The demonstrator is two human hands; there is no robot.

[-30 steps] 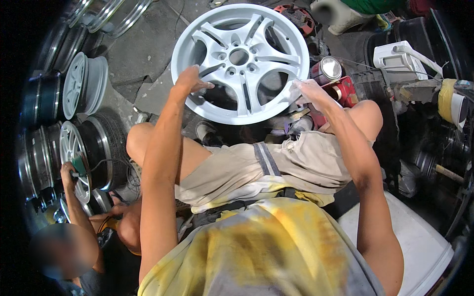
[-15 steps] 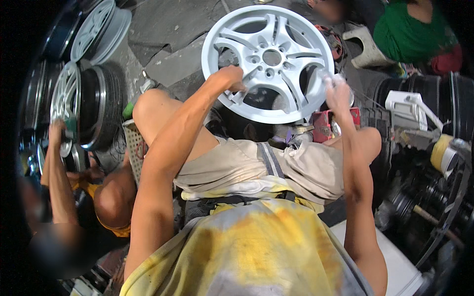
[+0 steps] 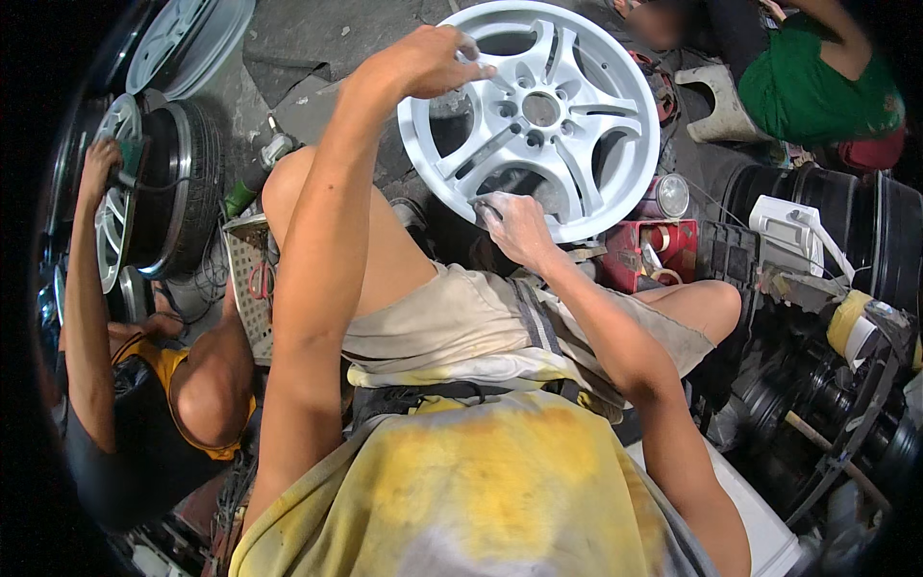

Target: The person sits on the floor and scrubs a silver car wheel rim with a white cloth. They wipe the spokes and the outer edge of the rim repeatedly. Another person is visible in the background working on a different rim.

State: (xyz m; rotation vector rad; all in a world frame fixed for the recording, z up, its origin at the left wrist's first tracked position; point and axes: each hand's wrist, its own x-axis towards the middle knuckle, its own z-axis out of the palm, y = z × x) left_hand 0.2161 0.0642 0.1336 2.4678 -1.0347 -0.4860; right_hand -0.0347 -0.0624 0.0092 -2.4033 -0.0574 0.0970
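A pale grey-white alloy wheel point(image 3: 598, 113) with paired spokes lies face up beyond my knees. My left hand point(image 3: 433, 62) is at its far left rim, thumb and fingers apart over the edge of a spoke. At the near rim, my right hand point(image 3: 520, 229) is bent inward with its fingers drawn together. A small dark patch shows by those fingertips, too unclear to name. Whitish dust coats the fingers of both hands.
A red box point(image 3: 627, 252) with tape rolls and a can point(image 3: 670, 196) stand right of the wheel. Left are a perforated crate point(image 3: 247, 288), a grinder-like tool point(image 3: 274, 149) and tyres point(image 3: 197, 183). A co-worker's hand point(image 3: 100, 159) touches another wheel; someone in green point(image 3: 817, 87) sits far right.
My left hand has moved up along the wheel's left side. My right hand has come from the right rim to the near rim. The wheel's spokes sit at a different angle.
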